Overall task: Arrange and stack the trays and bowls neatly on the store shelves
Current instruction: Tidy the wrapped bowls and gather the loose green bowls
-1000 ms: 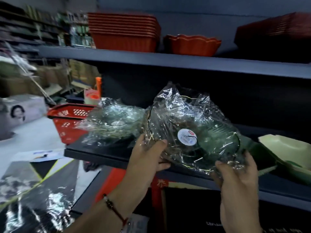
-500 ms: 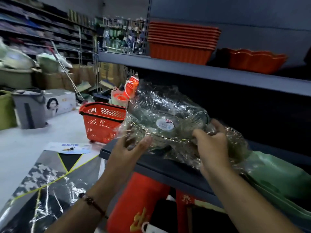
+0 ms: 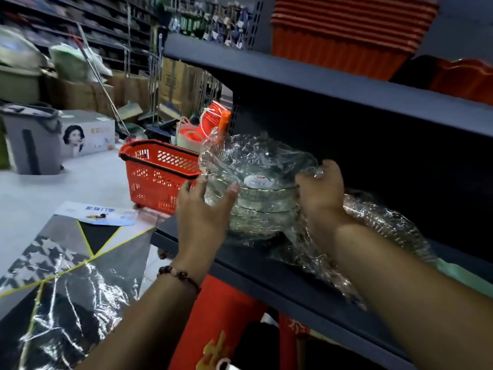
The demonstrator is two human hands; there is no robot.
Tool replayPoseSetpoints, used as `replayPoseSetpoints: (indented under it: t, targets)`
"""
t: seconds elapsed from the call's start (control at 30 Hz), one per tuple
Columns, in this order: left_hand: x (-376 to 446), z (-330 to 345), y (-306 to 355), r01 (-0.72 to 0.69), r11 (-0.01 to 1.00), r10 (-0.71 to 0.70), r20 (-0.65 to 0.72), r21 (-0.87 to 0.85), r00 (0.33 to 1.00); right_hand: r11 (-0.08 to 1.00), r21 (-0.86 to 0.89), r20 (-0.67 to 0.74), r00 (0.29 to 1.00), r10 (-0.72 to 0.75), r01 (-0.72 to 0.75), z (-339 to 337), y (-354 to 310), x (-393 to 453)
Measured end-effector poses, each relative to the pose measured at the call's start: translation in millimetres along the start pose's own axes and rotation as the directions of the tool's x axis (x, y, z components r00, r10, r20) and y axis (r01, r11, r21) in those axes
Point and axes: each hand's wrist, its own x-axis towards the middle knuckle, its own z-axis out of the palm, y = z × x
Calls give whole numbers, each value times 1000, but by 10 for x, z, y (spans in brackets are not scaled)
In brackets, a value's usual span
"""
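Clear glass bowls wrapped in crinkled plastic film (image 3: 260, 193) sit stacked at the left end of the dark shelf (image 3: 266, 273). The top bowl carries a round white label. My left hand (image 3: 202, 209) touches the stack's left side with spread fingers. My right hand (image 3: 320, 190) grips the top bowl's right rim through the film. More wrapped glassware (image 3: 386, 222) lies just right of my right wrist. On the upper shelf stand stacked orange trays (image 3: 344, 36) and an orange scalloped bowl (image 3: 464, 78).
A red shopping basket (image 3: 160, 172) stands on the floor left of the shelf end. A grey bin (image 3: 32, 140), a printed box (image 3: 85, 132) and cartons lie beyond. Pale green trays (image 3: 466, 276) show at the shelf's right.
The wrapped bowl I held tilted in both hands now lies flat on top of the other wrapped bowl at the shelf's left end. My view has swung left.
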Motion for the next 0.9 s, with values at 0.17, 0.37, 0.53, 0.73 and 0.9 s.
replayPoseSetpoints:
  t: [0.17, 0.37, 0.53, 0.73, 0.9]
  targets:
    - [-21, 212, -115, 16, 979, -28, 56, 205, 998, 897, -415, 69, 988, -137, 153, -23, 133, 227]
    - [19, 323, -229, -17, 921, -11, 71, 389, 997, 591, -774, 236, 970, -62, 226, 82, 322, 302]
    - [-11, 309, -245, -66, 853, 19, 96, 518, 995, 442, -853, 303, 953, -11, 277, 104, 310, 301]
    - [-255, 150, 140, -327, 721, 232, 232, 611, 945, 448, -657, 636, 765, -104, 607, -490, 141, -230]
    - [-1090, 124, 763, -673, 550, 456, 497, 495, 738, 330, -809, 556, 816, 159, 487, -1423, -126, -968]
